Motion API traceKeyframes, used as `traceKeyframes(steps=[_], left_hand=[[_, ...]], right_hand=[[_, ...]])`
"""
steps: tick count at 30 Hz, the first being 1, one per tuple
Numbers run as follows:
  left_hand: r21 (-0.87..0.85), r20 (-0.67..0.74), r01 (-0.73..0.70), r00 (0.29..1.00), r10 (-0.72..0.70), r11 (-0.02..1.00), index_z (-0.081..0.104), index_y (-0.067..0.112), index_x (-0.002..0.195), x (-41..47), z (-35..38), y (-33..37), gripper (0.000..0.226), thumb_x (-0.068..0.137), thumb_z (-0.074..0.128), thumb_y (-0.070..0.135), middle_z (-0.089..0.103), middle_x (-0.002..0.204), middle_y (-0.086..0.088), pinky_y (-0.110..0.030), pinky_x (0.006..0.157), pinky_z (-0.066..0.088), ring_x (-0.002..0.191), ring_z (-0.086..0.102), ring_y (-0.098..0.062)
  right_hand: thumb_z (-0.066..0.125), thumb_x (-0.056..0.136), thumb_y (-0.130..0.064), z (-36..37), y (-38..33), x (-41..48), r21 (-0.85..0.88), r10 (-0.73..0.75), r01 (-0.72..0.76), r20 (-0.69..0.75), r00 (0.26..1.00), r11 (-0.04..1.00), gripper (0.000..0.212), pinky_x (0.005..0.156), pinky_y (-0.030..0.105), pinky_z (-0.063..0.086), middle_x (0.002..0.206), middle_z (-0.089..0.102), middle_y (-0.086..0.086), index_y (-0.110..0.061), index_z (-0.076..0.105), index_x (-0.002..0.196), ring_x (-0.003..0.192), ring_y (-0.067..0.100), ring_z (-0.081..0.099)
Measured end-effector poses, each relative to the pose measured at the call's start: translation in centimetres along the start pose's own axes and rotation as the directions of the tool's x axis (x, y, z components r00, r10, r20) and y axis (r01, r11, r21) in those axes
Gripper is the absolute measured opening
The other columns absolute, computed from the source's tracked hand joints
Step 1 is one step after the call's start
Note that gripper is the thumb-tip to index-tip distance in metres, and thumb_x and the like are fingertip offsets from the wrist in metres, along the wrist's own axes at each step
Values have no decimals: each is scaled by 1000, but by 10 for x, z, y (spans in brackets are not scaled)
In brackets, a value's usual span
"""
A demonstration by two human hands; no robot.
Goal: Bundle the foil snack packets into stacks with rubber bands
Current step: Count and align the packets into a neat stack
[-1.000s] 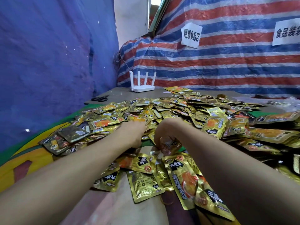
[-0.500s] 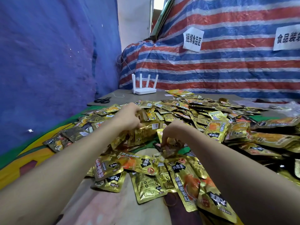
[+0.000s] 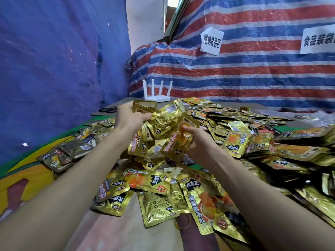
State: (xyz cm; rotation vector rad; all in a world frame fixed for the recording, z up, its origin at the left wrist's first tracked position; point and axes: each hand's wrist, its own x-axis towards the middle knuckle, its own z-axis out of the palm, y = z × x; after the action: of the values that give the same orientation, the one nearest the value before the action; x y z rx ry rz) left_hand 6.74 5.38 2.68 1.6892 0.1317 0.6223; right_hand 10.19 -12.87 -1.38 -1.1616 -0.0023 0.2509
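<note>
Lifted higher than before, the left hand (image 3: 129, 119) clutches crumpled gold foil snack packets (image 3: 164, 122). The right hand (image 3: 199, 142) pinches others.

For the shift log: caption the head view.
Left hand and right hand hold gold foil packets above the heaped pile.

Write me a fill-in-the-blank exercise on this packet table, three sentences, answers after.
1. The left hand and right hand together grip a bunch of ___ foil snack packets.
2. The white plastic router has ___ upright antennas.
3. The black-handled scissors lie to the router's ___.
Missing words: gold; four; left.
</note>
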Motion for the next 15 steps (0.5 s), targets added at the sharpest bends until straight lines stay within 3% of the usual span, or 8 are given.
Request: traceKeyframes(steps=[2,3,6,9,12,15], left_hand=[[-34,-18,-19,1000,18,999,67,22,87,-3,6,-1,22,84,76,2,76,93,2,-44,96,54,92,72,-16],[-53,-32,-33,999,31,998,67,23,88,-4,8,0,23,85,75,2,76,94,1,-45,95,55,93,72,-17],[-72,-50,-101,994,98,992,67,22,92,-4,14,7,20,89,72,4,75,99,-3,-51,91,57,98,72,-25],[0,-46,-193,980,192,981,68,22,101,-3,19,13,17,92,69,9,74,102,2,-47,93,57,99,70,-19],[27,-76,-249,965,250,968,67,18,109,-1,20,14,15,94,66,13,73,104,2,-43,93,56,100,68,-18],[68,-178,-282,940,290,957,65,15,109,3,22,10,13,96,65,15,70,101,5,-35,89,54,94,65,-14]], right_hand=[[60,98,-10,1,0,-1,83,-30,28,19,999,996,8,103,49,51,122,69,18,-7,68,97,110,32,65],[60,98,-9,1,0,-1,106,-47,46,15,999,993,7,106,51,48,123,69,19,-7,67,98,113,33,65],[61,97,-7,1,-1,-2,76,-111,114,-41,993,991,7,100,49,50,108,72,16,-6,65,103,93,28,66],[65,94,-6,-1,-3,-1,-8,-162,162,-111,980,987,14,85,47,56,89,73,11,-2,65,108,76,23,68],[71,90,-8,-8,-4,-2,-142,-160,136,-176,971,980,42,87,52,56,104,73,15,-2,59,129,90,29,71],[68,88,-8,-22,-6,-3,-404,-210,130,-161,964,906,18,93,49,49,108,70,14,-8,69,106,99,32,66]])
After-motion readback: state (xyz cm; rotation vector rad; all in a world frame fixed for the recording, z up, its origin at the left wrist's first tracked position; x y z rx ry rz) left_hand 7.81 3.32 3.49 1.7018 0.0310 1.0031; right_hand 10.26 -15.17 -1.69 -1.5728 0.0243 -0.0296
